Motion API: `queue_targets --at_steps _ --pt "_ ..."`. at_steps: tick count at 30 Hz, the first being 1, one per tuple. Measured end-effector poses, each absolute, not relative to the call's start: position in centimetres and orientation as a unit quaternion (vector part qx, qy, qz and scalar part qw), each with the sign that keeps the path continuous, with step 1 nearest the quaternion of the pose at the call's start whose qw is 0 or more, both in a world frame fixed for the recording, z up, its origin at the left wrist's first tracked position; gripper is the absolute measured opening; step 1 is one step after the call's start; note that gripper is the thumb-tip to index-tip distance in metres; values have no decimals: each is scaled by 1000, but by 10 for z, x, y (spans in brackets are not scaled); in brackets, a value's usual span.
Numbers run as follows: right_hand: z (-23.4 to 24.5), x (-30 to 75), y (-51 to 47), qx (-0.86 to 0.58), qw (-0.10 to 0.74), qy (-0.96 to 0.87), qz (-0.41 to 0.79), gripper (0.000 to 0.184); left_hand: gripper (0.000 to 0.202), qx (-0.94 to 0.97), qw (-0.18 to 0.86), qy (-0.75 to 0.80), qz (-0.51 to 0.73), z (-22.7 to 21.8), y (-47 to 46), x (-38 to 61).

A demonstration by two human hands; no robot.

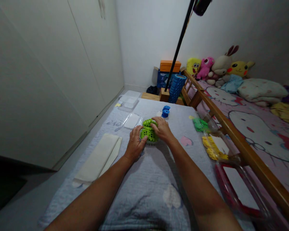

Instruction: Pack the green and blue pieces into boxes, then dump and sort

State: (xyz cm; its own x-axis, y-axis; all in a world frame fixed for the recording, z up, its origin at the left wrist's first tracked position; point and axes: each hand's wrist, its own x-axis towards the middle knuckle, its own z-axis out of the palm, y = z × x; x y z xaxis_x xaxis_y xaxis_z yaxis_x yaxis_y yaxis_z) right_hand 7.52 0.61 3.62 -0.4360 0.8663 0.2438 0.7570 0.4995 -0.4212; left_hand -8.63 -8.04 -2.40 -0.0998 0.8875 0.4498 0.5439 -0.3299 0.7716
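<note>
Foreground: my forearms (190,171) extend forward over a pale blue cloth (146,183), converging on a clear container (151,143). Centre: lime-green openwork pieces (148,134), patterned with square holes, sit heaped in this container, forming two rounded clumps, one beyond the other. My left hand (135,143) curves along the left side, thumb at the nearer clump; my right hand (162,129) arches in from the right over the farther. Both are partly curled; whether either grips, I cannot tell.

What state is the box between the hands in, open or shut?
Open: the green pieces show uncovered in the box, and a clear lid lies beside it.
</note>
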Motion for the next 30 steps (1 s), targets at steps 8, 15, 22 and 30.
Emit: queue_targets --at_steps 8,15,22,30 --pt "28 66 -18 -459 93 -874 129 63 48 572 242 560 548 -28 -78 -88" --pt "32 66 -20 -458 104 -872 140 66 48 567 258 560 546 -32 -75 -88" --pt "37 77 -26 -507 245 -819 109 33 49 559 278 556 549 -31 -75 -88" --pt "39 60 -36 -558 237 -786 121 15 47 575 265 555 539 -32 -75 -88"
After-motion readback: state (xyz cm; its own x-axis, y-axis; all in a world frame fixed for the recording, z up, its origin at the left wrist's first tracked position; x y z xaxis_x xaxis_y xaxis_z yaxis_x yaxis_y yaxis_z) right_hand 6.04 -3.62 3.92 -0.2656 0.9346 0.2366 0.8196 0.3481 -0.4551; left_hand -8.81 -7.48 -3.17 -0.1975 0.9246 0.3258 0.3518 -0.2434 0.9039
